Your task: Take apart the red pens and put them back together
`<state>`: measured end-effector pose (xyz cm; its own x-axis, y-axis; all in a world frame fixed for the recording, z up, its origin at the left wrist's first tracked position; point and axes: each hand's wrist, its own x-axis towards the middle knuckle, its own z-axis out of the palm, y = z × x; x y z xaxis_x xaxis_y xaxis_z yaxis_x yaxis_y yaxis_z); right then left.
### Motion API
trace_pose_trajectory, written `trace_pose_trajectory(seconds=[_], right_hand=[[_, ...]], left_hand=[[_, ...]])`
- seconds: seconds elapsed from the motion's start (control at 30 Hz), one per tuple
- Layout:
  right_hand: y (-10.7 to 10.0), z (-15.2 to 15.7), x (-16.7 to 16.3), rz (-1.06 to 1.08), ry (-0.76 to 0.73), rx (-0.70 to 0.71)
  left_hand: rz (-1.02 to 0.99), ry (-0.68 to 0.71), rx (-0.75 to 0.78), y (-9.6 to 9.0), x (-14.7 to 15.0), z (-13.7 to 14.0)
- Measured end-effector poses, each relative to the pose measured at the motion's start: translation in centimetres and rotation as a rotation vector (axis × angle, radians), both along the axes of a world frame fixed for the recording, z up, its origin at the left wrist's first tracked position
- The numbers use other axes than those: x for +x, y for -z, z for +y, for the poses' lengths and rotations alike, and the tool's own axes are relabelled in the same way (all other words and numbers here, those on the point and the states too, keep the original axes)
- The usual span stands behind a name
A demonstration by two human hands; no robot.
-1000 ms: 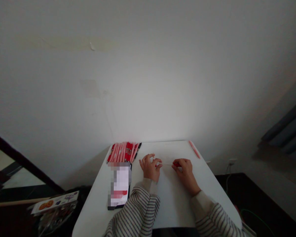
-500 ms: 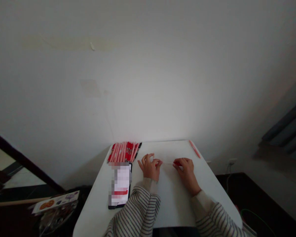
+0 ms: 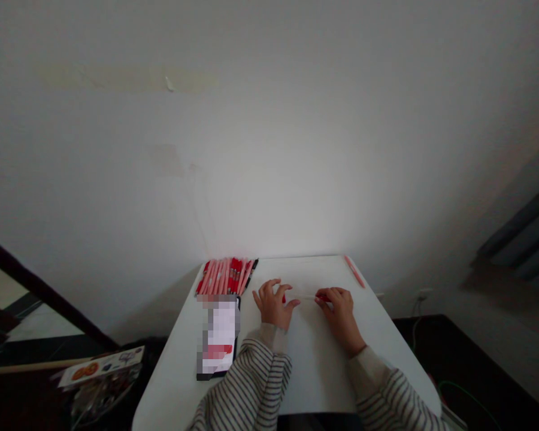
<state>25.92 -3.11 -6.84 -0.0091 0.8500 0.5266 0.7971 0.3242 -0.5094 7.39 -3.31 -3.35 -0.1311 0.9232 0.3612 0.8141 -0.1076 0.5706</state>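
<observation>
My right hand (image 3: 339,308) is closed on a red pen part (image 3: 324,297), thumb against fingers. From it a thin, pale rod like a pen refill (image 3: 306,297) points left toward my other hand. My left hand (image 3: 273,305) has its fingers spread, the thumb apart from the index finger near the rod's left end. A small red piece (image 3: 284,298) shows between that thumb and index finger; whether it touches the hand or sits on the rod I cannot tell.
Pink, red and black pens (image 3: 227,276) lie in a row at the back left of the white table (image 3: 314,359). A phone (image 3: 220,335) lies in front of them. One pink pen (image 3: 354,272) is at the back right. Behind stands a wall (image 3: 296,149).
My left thumb and index finger have parted from their pinch at the rod's left end. My right hand has stayed in place with the red pen part.
</observation>
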Motion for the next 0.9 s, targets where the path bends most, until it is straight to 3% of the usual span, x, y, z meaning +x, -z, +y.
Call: trace_pose_trajectory(seconds=[0.9], right_hand=[[-0.27, -0.04, -0.08, 0.009, -0.028, 0.011]], left_hand=[[0.030, 0.018, -0.007, -0.08, 0.23, -0.10]])
